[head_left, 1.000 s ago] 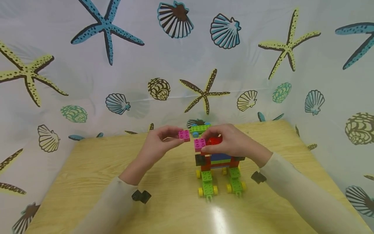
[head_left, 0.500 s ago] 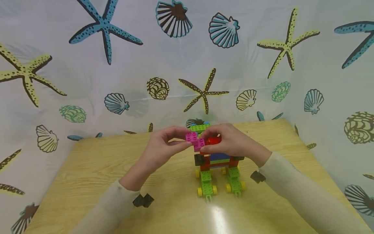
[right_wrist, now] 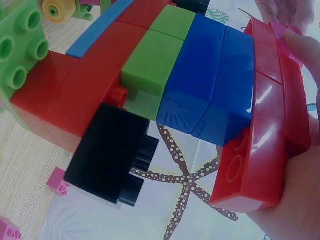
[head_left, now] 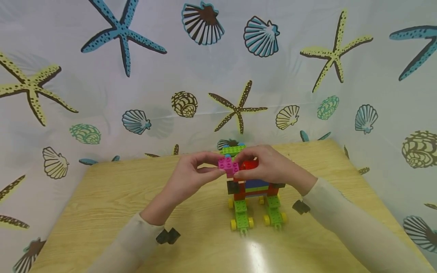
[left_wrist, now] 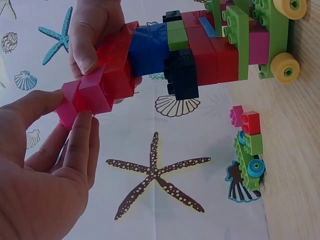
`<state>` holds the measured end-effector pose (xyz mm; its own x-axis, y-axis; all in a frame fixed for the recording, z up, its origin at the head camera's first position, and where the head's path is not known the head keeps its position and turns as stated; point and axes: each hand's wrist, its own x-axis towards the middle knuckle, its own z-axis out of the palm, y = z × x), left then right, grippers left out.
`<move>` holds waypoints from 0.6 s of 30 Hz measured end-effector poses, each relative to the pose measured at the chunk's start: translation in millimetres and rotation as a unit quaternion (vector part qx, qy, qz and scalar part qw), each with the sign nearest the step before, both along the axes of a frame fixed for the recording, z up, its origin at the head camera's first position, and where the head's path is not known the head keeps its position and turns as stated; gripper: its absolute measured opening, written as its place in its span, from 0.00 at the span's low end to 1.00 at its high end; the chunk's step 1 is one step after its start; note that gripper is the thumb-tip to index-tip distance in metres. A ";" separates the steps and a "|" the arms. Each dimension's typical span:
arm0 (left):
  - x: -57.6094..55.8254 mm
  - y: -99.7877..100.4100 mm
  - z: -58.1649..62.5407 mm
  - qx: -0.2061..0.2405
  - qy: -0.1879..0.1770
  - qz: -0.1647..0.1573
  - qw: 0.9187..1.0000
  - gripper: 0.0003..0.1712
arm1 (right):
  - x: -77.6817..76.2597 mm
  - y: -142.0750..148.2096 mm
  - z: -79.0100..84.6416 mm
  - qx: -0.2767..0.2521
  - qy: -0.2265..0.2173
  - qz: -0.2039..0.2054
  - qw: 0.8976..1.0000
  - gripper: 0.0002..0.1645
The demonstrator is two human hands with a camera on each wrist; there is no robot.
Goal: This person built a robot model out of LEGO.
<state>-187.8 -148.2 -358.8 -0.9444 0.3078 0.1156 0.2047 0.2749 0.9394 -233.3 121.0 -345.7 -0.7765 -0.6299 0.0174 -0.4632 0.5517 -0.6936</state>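
My left hand [head_left: 189, 174] pinches a pink brick [left_wrist: 69, 104] between thumb and fingers. That brick meets a second pink brick [left_wrist: 96, 92], overlapping it at an offset; whether the studs are pressed home I cannot tell. The second brick sits at the top corner of a tall brick build [head_left: 257, 184]. Around the red bricks [right_wrist: 270, 120] at the build's top, my right hand [head_left: 268, 163] keeps its grip, with the thumb by the pink brick. Below are blue bricks [right_wrist: 210, 75], black side bricks [right_wrist: 107, 152] and green wheeled bases [head_left: 242, 218] with yellow wheels.
Behind the build, near the cloth backdrop, stands a small green car [left_wrist: 246, 161] with blue wheels, bearing red and pink bricks. Loose-looking pink bricks [right_wrist: 57, 181] show low in the right wrist view. The wooden table [head_left: 119, 197] ends at the patterned cloth [head_left: 153, 87].
My left hand has moved right with its pink brick, crossing the gap, then lowered it onto the other pink brick. The right hand and the build have stayed nearly still.
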 end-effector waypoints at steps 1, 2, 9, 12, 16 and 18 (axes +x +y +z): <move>0.3 -0.1 0.3 -0.003 0.002 0.001 1.000 0.22 | 0.0 -0.1 -0.1 0.000 0.000 0.000 1.000 0.23; 0.6 -0.1 0.8 -0.005 0.004 0.001 1.000 0.22 | 0.1 -0.3 -0.1 -0.001 0.000 0.001 1.000 0.23; 2.3 0.4 4.1 -0.033 0.012 0.006 0.999 0.21 | -0.6 -0.2 -1.0 -0.002 0.006 0.006 1.000 0.22; 2.2 0.5 5.1 -0.044 0.017 0.007 0.999 0.20 | 0.1 0.0 -0.1 0.000 0.007 0.006 1.000 0.22; 2.0 1.0 6.3 -0.049 0.019 0.008 0.999 0.20 | 0.3 0.2 0.4 -0.001 0.012 0.010 1.000 0.22; 2.2 1.3 7.1 -0.050 0.017 0.008 0.999 0.20 | 0.1 0.6 0.2 -0.002 0.014 0.011 1.000 0.22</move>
<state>-185.6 -146.9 -351.7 -0.9452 0.3045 0.1180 0.2316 0.3703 0.8996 -233.2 121.7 -345.5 -0.7612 -0.6472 0.0412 -0.4946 0.5383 -0.6824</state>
